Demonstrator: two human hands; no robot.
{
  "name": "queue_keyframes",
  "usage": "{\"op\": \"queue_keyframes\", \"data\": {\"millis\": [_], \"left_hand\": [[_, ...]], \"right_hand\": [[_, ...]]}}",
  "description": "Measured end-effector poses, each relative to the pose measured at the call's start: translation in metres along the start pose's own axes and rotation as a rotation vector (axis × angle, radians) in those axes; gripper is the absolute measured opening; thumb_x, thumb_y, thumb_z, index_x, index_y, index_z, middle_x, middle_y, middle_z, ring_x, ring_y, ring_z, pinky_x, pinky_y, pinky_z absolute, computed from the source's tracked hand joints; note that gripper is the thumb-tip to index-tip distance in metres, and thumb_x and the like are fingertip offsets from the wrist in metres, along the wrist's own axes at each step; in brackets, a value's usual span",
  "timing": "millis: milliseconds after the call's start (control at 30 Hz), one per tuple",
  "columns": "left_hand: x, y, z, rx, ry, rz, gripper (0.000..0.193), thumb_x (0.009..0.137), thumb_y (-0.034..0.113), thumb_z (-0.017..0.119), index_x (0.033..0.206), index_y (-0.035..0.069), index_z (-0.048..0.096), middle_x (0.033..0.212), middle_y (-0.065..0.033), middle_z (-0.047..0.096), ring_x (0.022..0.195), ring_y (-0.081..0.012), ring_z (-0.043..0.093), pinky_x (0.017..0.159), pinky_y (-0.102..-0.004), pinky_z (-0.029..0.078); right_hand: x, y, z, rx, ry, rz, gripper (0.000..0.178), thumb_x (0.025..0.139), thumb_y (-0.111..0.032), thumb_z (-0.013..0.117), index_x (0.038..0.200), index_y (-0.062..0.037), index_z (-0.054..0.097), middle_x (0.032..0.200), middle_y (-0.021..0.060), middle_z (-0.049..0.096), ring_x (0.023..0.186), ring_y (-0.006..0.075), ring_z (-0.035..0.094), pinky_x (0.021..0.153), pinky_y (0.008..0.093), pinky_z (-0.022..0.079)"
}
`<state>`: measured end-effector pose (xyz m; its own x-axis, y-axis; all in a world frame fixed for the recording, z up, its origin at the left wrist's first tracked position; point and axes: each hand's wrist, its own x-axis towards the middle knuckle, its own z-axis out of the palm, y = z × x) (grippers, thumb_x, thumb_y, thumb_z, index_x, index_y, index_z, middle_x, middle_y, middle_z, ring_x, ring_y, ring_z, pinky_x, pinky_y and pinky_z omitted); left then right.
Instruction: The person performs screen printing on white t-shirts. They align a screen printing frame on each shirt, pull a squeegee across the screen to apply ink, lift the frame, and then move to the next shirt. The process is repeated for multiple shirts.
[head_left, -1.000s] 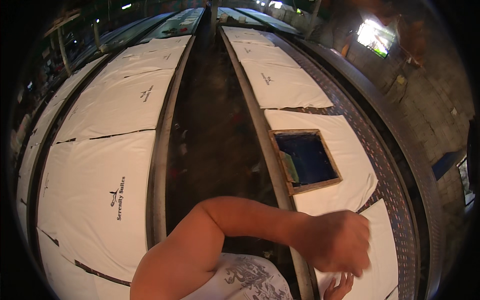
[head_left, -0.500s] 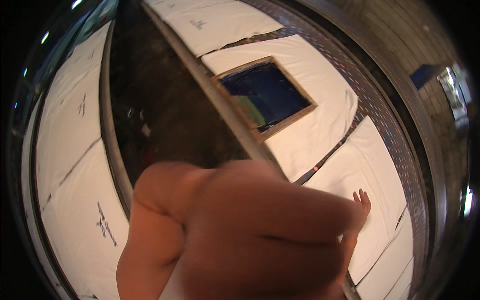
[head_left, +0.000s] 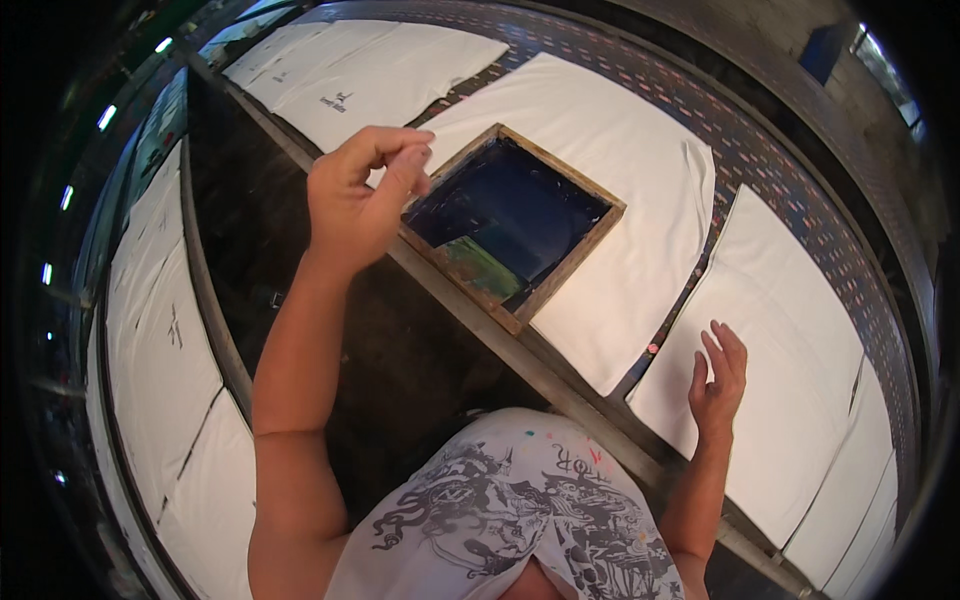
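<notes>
A wooden screen-printing frame with dark blue mesh and a green patch in its near left corner lies on a white cloth panel. My left hand is raised by the frame's left corner, its fingers curled in and the thumb close against the index finger. No object shows in it. To the right, my right hand is held over another white cloth panel, fingers apart and holding nothing.
The long table has a dark, colour-spotted surface and a raised near rail. More white cloth with a small dark print lies at the far left. Beyond a dark aisle, a second table carries printed white cloths.
My left arm, blurred across the front of the view before, has swung up and left beside the frame. My right hand stays over the right cloth, now seen more fully.
</notes>
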<state>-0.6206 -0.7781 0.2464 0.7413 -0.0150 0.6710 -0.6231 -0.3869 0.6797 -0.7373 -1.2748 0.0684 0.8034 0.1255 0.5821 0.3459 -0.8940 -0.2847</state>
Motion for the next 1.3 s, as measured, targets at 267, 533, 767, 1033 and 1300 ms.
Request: {"op": "queue_keyframes", "data": {"millis": [267, 533, 767, 1033, 1300], "left_hand": [[0.015, -0.255, -0.005, 0.295, -0.311, -0.059, 0.021, 0.103, 0.007, 0.079, 0.122, 0.004, 0.087, 0.132, -0.0184, 0.081, 0.125, -0.0371, 0.077, 0.108, -0.044, 0.06], [0.03, -0.344, 0.034, 0.273, -0.53, -0.178, 0.024, 0.106, 0.011, 0.075, 0.126, 0.007, 0.087, 0.134, -0.0181, 0.079, 0.124, -0.04, 0.076, 0.107, -0.0458, 0.061], [0.022, -0.35, 0.04, 0.238, -0.457, -0.132, 0.026, 0.107, 0.003, 0.069, 0.129, 0.003, 0.084, 0.118, -0.018, 0.079, 0.109, -0.0377, 0.078, 0.096, -0.0454, 0.062], [0.019, -0.349, 0.042, 0.199, -0.421, -0.147, 0.026, 0.107, 0.001, 0.069, 0.128, 0.005, 0.084, 0.116, -0.0162, 0.077, 0.107, -0.0375, 0.077, 0.095, -0.0451, 0.062], [0.021, -0.351, 0.044, 0.178, -0.399, -0.172, 0.025, 0.105, 0.001, 0.071, 0.126, 0.005, 0.085, 0.117, -0.0144, 0.077, 0.109, -0.0371, 0.077, 0.095, -0.0462, 0.063]], "right_hand": [[0.051, -0.116, 0.054, 0.259, -0.009, 0.09, 0.039, 0.091, 0.015, 0.072, 0.125, -0.0025, 0.082, 0.132, 0.0202, 0.08, 0.123, 0.0408, 0.076, 0.104, 0.0467, 0.062], [0.127, -0.252, 0.147, 0.421, -0.426, -0.13, 0.044, 0.088, -0.009, 0.09, 0.13, -0.0036, 0.081, 0.139, 0.0182, 0.076, 0.129, 0.038, 0.072, 0.11, 0.0496, 0.06], [0.129, -0.269, 0.184, 0.188, -0.541, -0.065, 0.062, 0.085, -0.01, 0.083, 0.146, -0.0009, 0.073, 0.14, 0.0182, 0.073, 0.124, 0.0381, 0.069, 0.112, 0.0483, 0.058], [0.17, -0.259, 0.179, 0.102, -0.613, 0.098, 0.057, 0.082, 0.004, 0.073, 0.138, -0.0005, 0.075, 0.124, 0.0199, 0.079, 0.113, 0.0412, 0.075, 0.1, 0.052, 0.061], [0.268, -0.2, 0.221, 0.126, -0.57, 0.08, 0.048, 0.09, 0.009, 0.065, 0.134, -0.0046, 0.079, 0.116, 0.0206, 0.08, 0.114, 0.0436, 0.076, 0.099, 0.0531, 0.062]]}}
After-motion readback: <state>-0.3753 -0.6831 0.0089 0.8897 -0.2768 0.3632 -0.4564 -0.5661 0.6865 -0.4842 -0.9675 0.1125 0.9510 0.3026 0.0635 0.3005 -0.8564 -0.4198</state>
